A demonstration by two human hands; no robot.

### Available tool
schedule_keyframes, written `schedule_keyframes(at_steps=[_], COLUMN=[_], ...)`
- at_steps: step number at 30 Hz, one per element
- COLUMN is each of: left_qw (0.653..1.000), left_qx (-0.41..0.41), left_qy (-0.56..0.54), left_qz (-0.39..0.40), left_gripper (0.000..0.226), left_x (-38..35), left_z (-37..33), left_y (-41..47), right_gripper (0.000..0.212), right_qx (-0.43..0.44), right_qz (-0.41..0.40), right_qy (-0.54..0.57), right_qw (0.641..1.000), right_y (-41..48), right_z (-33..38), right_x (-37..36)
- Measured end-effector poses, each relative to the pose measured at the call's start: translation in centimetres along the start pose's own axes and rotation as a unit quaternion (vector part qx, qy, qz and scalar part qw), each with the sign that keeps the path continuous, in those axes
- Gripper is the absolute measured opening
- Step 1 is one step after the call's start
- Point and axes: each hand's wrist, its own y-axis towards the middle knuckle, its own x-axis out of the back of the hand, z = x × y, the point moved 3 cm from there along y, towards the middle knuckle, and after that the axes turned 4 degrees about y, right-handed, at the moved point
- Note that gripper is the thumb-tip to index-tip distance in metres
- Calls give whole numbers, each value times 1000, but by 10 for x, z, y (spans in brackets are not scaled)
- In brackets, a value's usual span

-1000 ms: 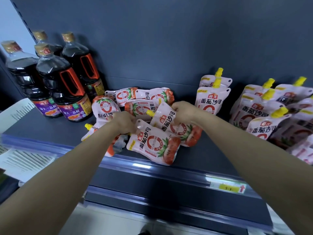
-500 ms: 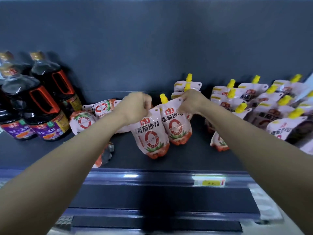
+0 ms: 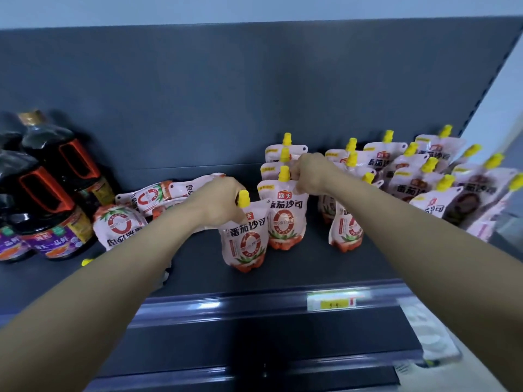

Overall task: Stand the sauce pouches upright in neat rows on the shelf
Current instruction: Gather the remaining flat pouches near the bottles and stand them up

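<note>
My left hand (image 3: 219, 202) grips the top corner of a white and red sauce pouch (image 3: 245, 240) with a yellow cap, upright near the shelf's front middle. My right hand (image 3: 311, 172) holds the top of a second pouch (image 3: 284, 222), upright just behind and to the right of the first, in front of a short row of standing pouches (image 3: 276, 152). Several more pouches (image 3: 418, 182) stand or lean in rows on the right. Others lie flat in a pile (image 3: 147, 202) on the left, partly hidden by my left forearm.
Dark soy sauce bottles (image 3: 56, 193) with orange handles stand at the far left of the dark shelf (image 3: 297, 264). A yellow price label (image 3: 335, 302) sits on the shelf's front rail. A white upright (image 3: 498, 89) bounds the shelf at the right.
Both hands lifted a flat pouch each from the pile and brought them upright; they now stand lower on the shelf, the right one set back against the short row. My view has shifted right.
</note>
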Motion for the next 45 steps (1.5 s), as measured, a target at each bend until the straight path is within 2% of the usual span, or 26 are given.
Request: schedule_keyframes(at_steps=[7,13,18,23,26,28,31,33,36,45], left_qw=[997,994,989,982,979,974,978,963,929,840], left_qx=[14,32,36,16,22,34,40,26,24,15], left_qy=[-68,-98,-136,-182,-203,-216,-66,49,171,312], left_qz=[-35,-37,-54,-41,-14,-63,-194,-265,-327,-444], left_gripper=[47,44,48,19,20,23,44,53,56,59], left_x=[-8,-18,-25,-22,-8,11,42,62,86,145], left_z=[-17,-37,-53,-67,-67,-65,-60,-60,-59,-46], left_y=[3,12,14,8,-3,-13,-27,-35,-44,-87], right_gripper=[21,29,33,35,36,33,28,35,48,61], right_qx=[-30,-29,-15,2,20,42,99,136,176,218], right_qz=[-42,4,1,-23,-52,-83,-118,-145,-188,-294], right_qy=[15,66,67,65,62,65,51,29,-11,-42], right_qw=[999,997,998,998,997,994,987,980,966,930], right_y=[3,-3,-8,-8,-8,-10,-14,-20,-30,-60], right_z=[-4,-1,-5,-9,-7,-1,17,33,55,118], right_x=[-2,13,31,40,47,53,60,66,77,118])
